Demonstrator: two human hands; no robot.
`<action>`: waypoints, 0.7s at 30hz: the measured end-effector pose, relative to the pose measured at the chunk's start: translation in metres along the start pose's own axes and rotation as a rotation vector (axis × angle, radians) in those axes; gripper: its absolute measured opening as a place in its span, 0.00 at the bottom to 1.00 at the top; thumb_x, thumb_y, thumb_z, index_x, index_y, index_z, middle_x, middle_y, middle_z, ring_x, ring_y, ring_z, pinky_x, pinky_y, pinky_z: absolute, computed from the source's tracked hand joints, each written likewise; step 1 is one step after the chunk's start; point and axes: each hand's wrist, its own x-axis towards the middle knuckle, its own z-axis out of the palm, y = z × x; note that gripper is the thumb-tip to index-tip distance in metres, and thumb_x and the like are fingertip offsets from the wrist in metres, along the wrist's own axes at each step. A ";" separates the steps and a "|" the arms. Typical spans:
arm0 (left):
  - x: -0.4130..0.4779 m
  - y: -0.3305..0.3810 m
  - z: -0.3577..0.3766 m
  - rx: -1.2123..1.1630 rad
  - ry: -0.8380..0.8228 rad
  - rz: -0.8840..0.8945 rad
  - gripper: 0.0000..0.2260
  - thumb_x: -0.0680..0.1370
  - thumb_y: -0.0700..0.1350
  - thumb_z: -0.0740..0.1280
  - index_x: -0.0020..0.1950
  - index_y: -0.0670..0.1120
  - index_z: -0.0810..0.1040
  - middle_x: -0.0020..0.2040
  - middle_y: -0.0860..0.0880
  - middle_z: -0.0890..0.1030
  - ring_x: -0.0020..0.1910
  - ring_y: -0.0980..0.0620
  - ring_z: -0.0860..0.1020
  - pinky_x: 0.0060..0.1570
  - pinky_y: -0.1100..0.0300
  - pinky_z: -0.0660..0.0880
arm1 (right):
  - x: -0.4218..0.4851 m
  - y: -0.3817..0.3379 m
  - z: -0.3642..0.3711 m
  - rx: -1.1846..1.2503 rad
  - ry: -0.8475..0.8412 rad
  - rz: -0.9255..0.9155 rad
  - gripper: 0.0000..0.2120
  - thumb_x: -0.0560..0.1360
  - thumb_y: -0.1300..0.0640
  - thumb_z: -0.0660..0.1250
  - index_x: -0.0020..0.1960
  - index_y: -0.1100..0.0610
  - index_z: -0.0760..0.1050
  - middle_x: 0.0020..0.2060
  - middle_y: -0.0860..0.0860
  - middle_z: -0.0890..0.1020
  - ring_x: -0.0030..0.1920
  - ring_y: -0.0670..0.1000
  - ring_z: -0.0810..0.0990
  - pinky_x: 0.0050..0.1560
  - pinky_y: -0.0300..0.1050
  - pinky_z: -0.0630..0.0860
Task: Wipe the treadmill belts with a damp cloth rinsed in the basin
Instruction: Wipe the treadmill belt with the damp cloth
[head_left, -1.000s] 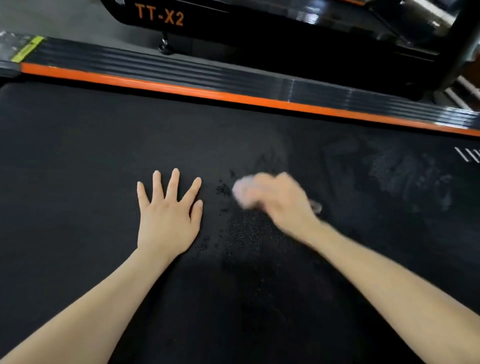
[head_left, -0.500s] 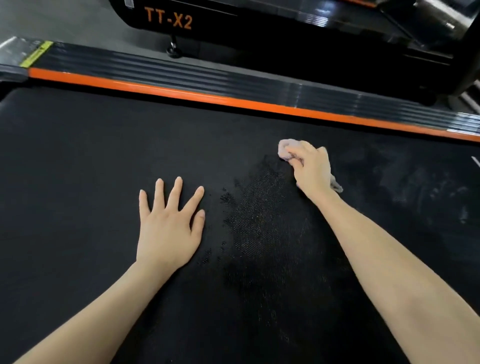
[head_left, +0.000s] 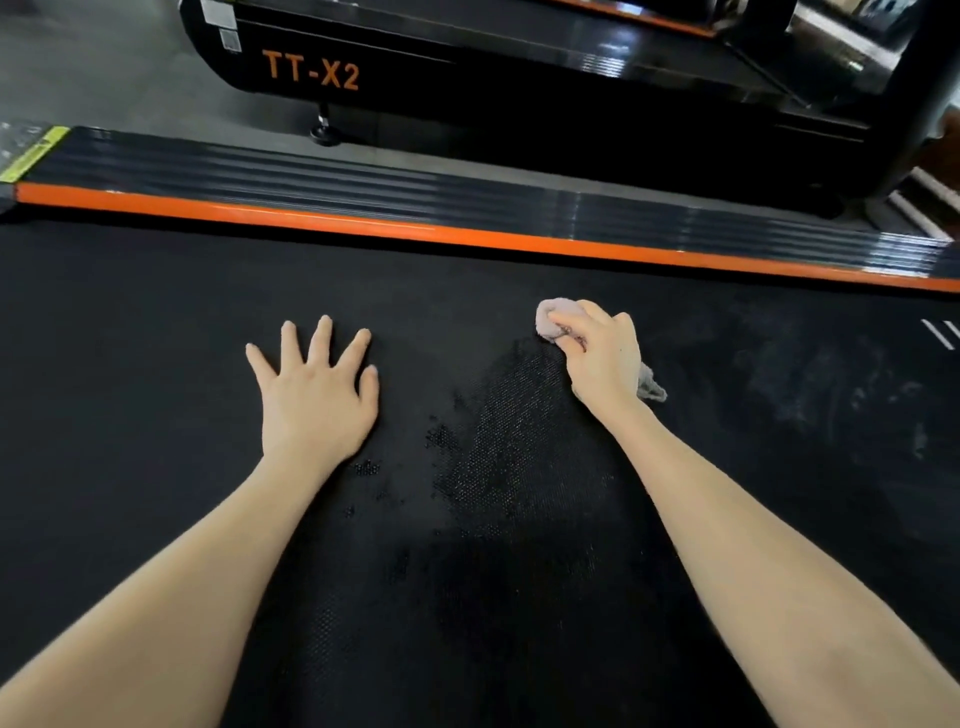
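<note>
Moved since a second ago: right hand (head_left: 600, 358) with cloth (head_left: 558, 317), away from the left hand (head_left: 317, 400), nearer the orange side rail (head_left: 467, 239). Right hand: fingers curled round the bunched pale cloth, pressed on the treadmill belt (head_left: 156, 364). Left hand: flat on the belt, fingers spread. Damp patch (head_left: 519, 457): between the hands.

A gym: treadmill belt (head_left: 156, 364) beside a second treadmill (head_left: 467, 78) marked TT-X2
</note>
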 end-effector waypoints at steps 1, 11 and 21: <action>0.000 0.001 -0.002 -0.004 0.000 -0.005 0.23 0.80 0.56 0.46 0.76 0.56 0.57 0.77 0.45 0.57 0.75 0.37 0.51 0.69 0.35 0.46 | 0.002 -0.009 0.005 0.032 0.023 0.014 0.12 0.76 0.60 0.63 0.50 0.47 0.81 0.48 0.46 0.80 0.42 0.56 0.69 0.41 0.48 0.66; 0.003 -0.004 0.004 -0.009 0.043 -0.004 0.26 0.77 0.58 0.44 0.74 0.56 0.63 0.74 0.44 0.64 0.73 0.38 0.57 0.68 0.35 0.51 | 0.043 0.007 0.003 -0.056 -0.053 -0.184 0.14 0.75 0.62 0.61 0.48 0.44 0.78 0.53 0.48 0.81 0.49 0.58 0.75 0.51 0.55 0.75; 0.003 -0.003 0.005 0.001 0.043 -0.019 0.29 0.75 0.60 0.39 0.75 0.59 0.59 0.76 0.47 0.61 0.75 0.40 0.54 0.70 0.37 0.49 | 0.061 -0.123 0.078 0.071 -0.155 -0.376 0.17 0.69 0.66 0.58 0.38 0.44 0.74 0.45 0.47 0.80 0.41 0.52 0.65 0.40 0.49 0.65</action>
